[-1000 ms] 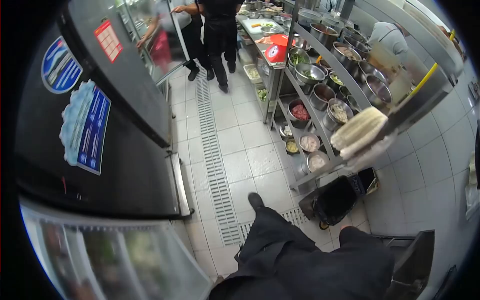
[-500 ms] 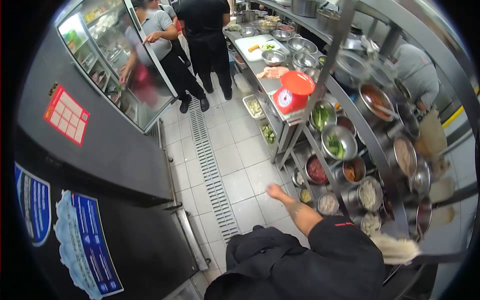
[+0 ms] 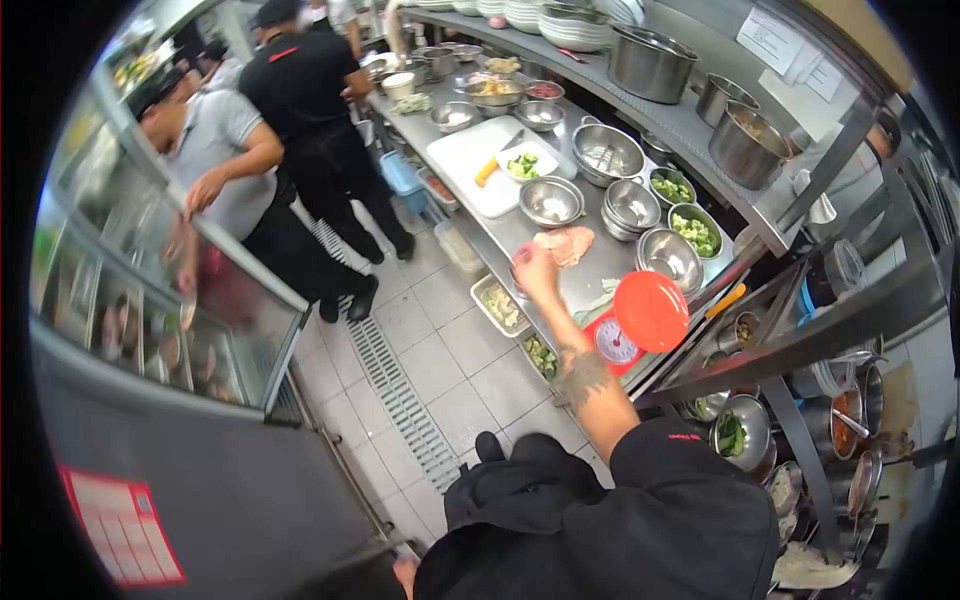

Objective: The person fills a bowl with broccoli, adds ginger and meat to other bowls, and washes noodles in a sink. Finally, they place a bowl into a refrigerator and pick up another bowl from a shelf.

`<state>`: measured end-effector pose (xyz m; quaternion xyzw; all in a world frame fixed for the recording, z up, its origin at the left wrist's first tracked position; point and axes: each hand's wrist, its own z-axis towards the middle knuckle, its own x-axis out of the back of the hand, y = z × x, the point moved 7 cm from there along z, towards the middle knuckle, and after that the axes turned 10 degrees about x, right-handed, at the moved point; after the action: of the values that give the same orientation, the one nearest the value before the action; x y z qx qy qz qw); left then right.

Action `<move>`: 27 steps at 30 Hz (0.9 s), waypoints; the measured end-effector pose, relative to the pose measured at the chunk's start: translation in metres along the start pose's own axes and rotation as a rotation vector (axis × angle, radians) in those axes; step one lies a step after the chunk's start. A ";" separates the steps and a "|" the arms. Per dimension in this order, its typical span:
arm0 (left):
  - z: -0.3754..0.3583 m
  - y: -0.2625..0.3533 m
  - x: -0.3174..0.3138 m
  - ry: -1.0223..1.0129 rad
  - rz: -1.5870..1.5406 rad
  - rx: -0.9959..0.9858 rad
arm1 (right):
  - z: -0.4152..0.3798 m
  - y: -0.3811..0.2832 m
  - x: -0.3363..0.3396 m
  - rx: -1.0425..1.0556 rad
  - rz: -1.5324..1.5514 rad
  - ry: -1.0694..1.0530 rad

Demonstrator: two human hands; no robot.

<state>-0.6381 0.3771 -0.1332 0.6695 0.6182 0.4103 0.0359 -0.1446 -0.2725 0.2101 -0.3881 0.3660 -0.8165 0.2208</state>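
My right hand (image 3: 535, 272) is over the near edge of the steel counter, its fingers smeared and hard to read. Just beyond it lies a piece of raw pale-pink meat (image 3: 567, 245). To the right of my forearm stands a red scale (image 3: 613, 342) with a red plate (image 3: 651, 311) on top. Past the meat are a steel bowl (image 3: 552, 202) and a white cutting board (image 3: 476, 165) with an orange-yellow item (image 3: 487, 171) and a tray of chopped greens (image 3: 523, 165). My left hand (image 3: 404, 570) shows only in part at the bottom edge, its fingers hidden.
A co-worker in grey (image 3: 215, 150) holds the glass fridge door (image 3: 285, 330) at left. Another in black (image 3: 300, 110) stands at the counter's far end. White bins (image 3: 499, 304) sit on the low shelf. A floor drain (image 3: 400, 400) runs ahead. Shelved pots (image 3: 845, 425) are at right.
The view has moved forward, closer to the counter and co-workers. My right hand has gone from above the floor to the counter edge by the meat. Part of my left hand has come into view.
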 end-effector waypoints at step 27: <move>-0.023 0.904 -0.471 -1.391 0.403 -0.462 | 0.056 0.015 0.067 -0.597 -0.164 0.388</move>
<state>0.1175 -0.2478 0.1468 0.8494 0.2174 0.0112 0.4808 -0.1385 -0.3488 0.2544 -0.3013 0.5911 -0.7470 -0.0422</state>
